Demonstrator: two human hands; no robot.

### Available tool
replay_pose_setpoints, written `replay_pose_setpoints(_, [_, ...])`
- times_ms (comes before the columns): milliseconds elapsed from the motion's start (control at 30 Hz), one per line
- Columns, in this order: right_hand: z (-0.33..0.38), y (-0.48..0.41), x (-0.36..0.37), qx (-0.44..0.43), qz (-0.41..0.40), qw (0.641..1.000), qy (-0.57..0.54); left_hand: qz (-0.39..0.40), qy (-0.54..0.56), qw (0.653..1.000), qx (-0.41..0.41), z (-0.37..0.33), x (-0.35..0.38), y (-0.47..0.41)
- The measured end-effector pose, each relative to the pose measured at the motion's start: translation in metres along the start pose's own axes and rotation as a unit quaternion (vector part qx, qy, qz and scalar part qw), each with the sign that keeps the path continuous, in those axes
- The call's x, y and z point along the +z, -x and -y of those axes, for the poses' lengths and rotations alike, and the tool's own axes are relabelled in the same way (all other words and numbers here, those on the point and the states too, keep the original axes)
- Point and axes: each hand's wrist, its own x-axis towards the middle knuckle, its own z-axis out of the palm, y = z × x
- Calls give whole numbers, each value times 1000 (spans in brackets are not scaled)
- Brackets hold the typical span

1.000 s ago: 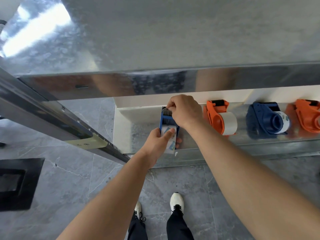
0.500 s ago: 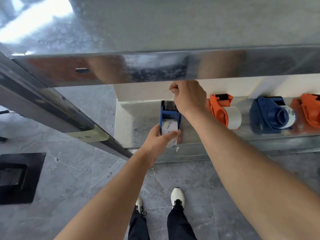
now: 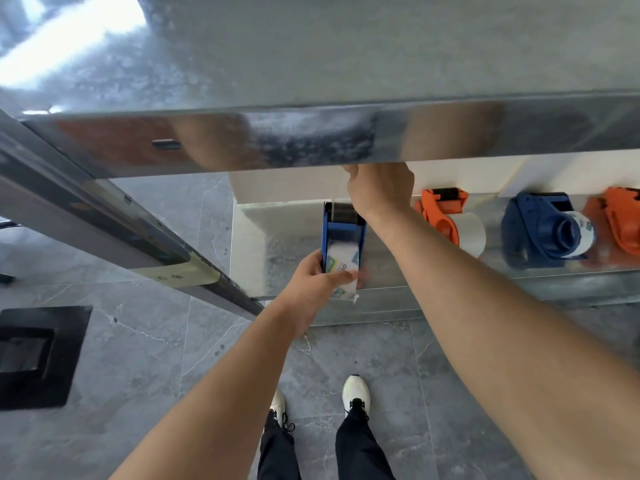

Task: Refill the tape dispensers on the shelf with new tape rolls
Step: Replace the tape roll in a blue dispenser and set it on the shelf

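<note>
A blue tape dispenser (image 3: pixel 343 233) lies on the lower metal shelf (image 3: pixel 450 296), with a white printed tape roll (image 3: pixel 341 268) in its near end. My left hand (image 3: pixel 311 285) grips that near end around the roll. My right hand (image 3: pixel 381 190) is closed in a pinch just past the dispenser's far end, partly hidden under the upper shelf edge; what it holds cannot be made out. To the right sit an orange dispenser (image 3: pixel 440 209) with a plain roll, a blue dispenser (image 3: pixel 540 226) with a printed roll, and another orange dispenser (image 3: pixel 620 216) at the frame edge.
The upper steel shelf (image 3: pixel 311 140) overhangs the lower one and reflects my arms. A metal rail (image 3: pixel 104 216) runs diagonally on the left. A black square floor fitting (image 3: pixel 38 355) sits at lower left. My feet (image 3: pixel 355 389) stand on grey tiles.
My right hand has pulled away from the dispenser's far end toward the back, under the upper shelf. My left hand keeps holding the dispenser in place.
</note>
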Motion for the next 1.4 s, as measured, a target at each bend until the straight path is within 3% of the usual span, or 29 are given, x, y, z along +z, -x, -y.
replay_pose_setpoints(233, [-4,0,-1,3,5,1000,-1,-54,-17,998,9,-1,13,-5])
replay_pose_setpoints(667, [-3,1,2,7,-17,999,-37,-30,6,999,26,1,11,1])
replay_pose_setpoints(867, [2,-2,6,-6,-20,1000,-22,-1,-27,999,42,7,3,-1])
replay_pose_setpoints(1133, [3,-13,8,19,-27,999,-26,102,-92,987,85,20,-19,2])
replay_pose_setpoints(1200, [-1,-16,8,32,-6,999,-34,116,-87,985,90,22,-23,6])
replay_pose_setpoints(1300, [-12,-25,13,56,89,990,-92,102,-48,989,93,29,-27,11])
replay_pose_setpoints(1400, [-31,-34,19,82,198,950,-225,79,1,993,83,37,-32,11])
